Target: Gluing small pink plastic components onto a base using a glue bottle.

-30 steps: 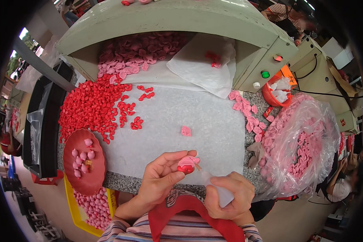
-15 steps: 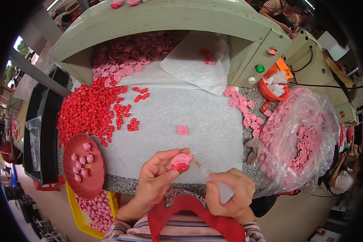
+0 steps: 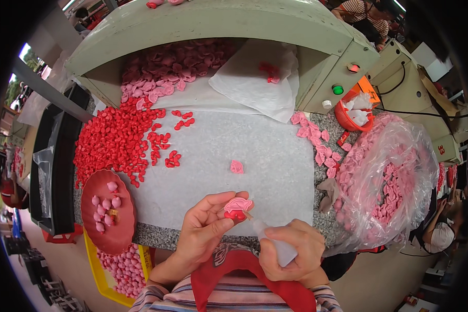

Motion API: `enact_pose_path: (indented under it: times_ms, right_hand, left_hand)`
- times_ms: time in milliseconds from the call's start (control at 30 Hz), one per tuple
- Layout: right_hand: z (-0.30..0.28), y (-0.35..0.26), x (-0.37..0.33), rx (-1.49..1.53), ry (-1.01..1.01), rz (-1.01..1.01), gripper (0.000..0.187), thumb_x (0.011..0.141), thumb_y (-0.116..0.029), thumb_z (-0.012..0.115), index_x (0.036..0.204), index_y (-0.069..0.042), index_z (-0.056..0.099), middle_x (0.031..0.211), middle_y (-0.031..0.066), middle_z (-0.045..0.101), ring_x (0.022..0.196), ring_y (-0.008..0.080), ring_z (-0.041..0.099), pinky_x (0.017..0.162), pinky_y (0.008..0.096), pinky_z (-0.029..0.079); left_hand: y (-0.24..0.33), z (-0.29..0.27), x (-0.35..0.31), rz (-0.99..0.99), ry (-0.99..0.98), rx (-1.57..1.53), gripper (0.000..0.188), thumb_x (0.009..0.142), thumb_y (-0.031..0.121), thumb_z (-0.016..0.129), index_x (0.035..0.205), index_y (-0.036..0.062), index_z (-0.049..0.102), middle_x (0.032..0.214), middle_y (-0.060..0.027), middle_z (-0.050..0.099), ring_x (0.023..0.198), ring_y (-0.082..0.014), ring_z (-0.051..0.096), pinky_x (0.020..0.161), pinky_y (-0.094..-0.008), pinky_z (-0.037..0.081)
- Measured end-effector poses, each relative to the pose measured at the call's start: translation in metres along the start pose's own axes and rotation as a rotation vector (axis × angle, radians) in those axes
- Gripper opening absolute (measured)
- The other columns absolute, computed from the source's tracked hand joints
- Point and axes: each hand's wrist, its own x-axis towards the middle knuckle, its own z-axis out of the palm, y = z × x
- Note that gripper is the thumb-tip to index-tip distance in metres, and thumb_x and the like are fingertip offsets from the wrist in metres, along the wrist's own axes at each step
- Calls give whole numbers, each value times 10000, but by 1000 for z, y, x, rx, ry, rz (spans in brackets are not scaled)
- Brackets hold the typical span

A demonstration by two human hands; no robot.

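My left hand (image 3: 200, 226) pinches a small moulded piece (image 3: 238, 205), pink and hollow on top and red below, between thumb and fingers. Wrapped round a whitish squeeze bottle (image 3: 283, 251), my right hand (image 3: 296, 244) tilts its thin tan nozzle up to the left. The nozzle tip lies at the right side of the piece, where pink meets red; whether it touches cannot be told. Beyond both hands, a single pink hollow piece (image 3: 236, 166) lies on the white sheet (image 3: 208, 145).
Red pieces (image 3: 109, 140) are heaped at the left, near a scalloped red dish (image 3: 122, 229) of pink balls. A yellow crate (image 3: 96, 260) stands below it. At the right are a plastic bag (image 3: 416, 208) of pink pieces and an orange basket (image 3: 343, 117). A green-grey machine housing (image 3: 218, 26) spans the back.
The bottle in my right hand has shifted left, bringing its nozzle from beside the pink-and-red piece up to its edge. My left hand has tilted the piece and moved it slightly right.
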Motion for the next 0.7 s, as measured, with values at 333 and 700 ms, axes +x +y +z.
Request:
enact_pose_path:
  times_ms: [333,700]
  right_hand:
    - [4,1,0,-16,7,-7,287,599,-7,682,862,-23,569,603,35,565,404,147,485,373,238,363]
    - [-4,2,-6,-72,69,29,276,595,16,651,855,-21,569,589,37,552,390,151,461,374,242,351]
  left_hand:
    - [-1,-1,-1,15,-15,31,421,806,-21,554,1213,8,448,1248,-205,464,1141,-317,482,945,-413,391]
    - [2,2,1,-18,7,-118,456,828,-11,529,1263,8,396,1281,-207,423,1179,-345,438,975,-404,399]
